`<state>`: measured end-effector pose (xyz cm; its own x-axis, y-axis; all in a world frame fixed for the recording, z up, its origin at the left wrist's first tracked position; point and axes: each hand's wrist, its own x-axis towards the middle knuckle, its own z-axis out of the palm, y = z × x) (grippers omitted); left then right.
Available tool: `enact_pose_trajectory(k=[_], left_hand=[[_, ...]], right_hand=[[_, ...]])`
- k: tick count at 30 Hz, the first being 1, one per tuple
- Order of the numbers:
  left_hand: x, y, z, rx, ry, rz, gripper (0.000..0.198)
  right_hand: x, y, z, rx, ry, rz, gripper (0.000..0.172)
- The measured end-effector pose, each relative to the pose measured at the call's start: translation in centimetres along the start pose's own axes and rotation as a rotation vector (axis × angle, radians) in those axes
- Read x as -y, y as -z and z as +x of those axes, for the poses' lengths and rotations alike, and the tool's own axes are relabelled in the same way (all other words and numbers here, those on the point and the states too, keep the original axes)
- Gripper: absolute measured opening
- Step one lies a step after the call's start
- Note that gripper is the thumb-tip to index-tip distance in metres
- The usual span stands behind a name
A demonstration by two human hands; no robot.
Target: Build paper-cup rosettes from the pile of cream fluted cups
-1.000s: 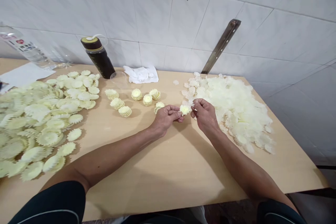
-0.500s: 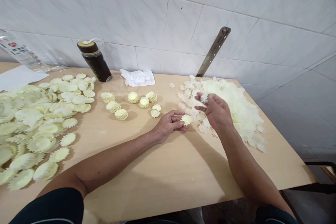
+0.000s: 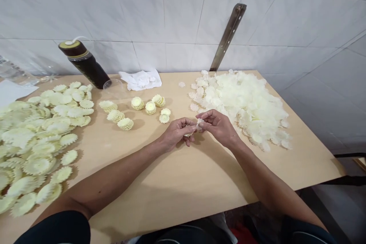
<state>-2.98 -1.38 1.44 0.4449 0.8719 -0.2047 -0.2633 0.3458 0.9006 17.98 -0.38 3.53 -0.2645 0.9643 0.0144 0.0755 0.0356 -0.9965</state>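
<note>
Near the table's middle, my left hand (image 3: 178, 133) is closed on a pale yellow scalloped piece (image 3: 188, 134), partly hidden by the fingers. Touching or almost touching it, my right hand (image 3: 219, 127) pinches a thin whitish scalloped piece (image 3: 200, 122) between thumb and fingers. To the right spreads a large heap of thin pale discs (image 3: 248, 103). Small stacks of yellow scalloped pieces (image 3: 125, 124) stand left of my hands, with two small ones (image 3: 164, 118) closest to my left hand. A big pile of larger scalloped discs (image 3: 42, 141) covers the table's left side.
A dark bottle (image 3: 88, 66) leans in view at the back left, beside a clear round lid (image 3: 113, 88) and a crumpled white tissue (image 3: 141, 80). A metal strip (image 3: 228, 38) rises against the tiled wall. White paper (image 3: 17, 92) lies far left.
My right hand has come left and down from the pale heap with its thin piece, meeting my left hand. The camera view has shifted, so the bottle and wall strip appear higher.
</note>
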Motion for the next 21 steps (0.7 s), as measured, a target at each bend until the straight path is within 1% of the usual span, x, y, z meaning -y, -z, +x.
enact_pose_trajectory(k=[4, 6, 8, 12, 17, 21], left_hand=[[0.0, 0.0, -0.1, 0.000, -0.002, -0.006, 0.054], [0.0, 0.0, -0.1, -0.001, -0.021, 0.001, 0.053], [0.2, 0.0, 0.0, -0.009, -0.058, 0.030, 0.052], [0.5, 0.1, 0.0, -0.063, -0.129, 0.106, 0.046], [0.5, 0.2, -0.1, -0.168, -0.179, 0.170, 0.049], [0.6, 0.1, -0.2, -0.217, -0.229, 0.255, 0.048]], right_hand=[[-0.8, -0.3, 0.0, -0.089, 0.065, -0.108, 0.045], [-1.1, -0.2, 0.0, -0.108, 0.093, -0.128, 0.046], [-1.2, -0.2, 0.0, -0.075, 0.076, -0.110, 0.050], [-1.1, -0.2, -0.1, 0.030, -0.007, 0.012, 0.052], [-0.7, -0.2, -0.1, 0.050, -0.086, 0.091, 0.051], [-1.0, -0.4, -0.1, 0.138, -0.181, 0.082, 0.048]])
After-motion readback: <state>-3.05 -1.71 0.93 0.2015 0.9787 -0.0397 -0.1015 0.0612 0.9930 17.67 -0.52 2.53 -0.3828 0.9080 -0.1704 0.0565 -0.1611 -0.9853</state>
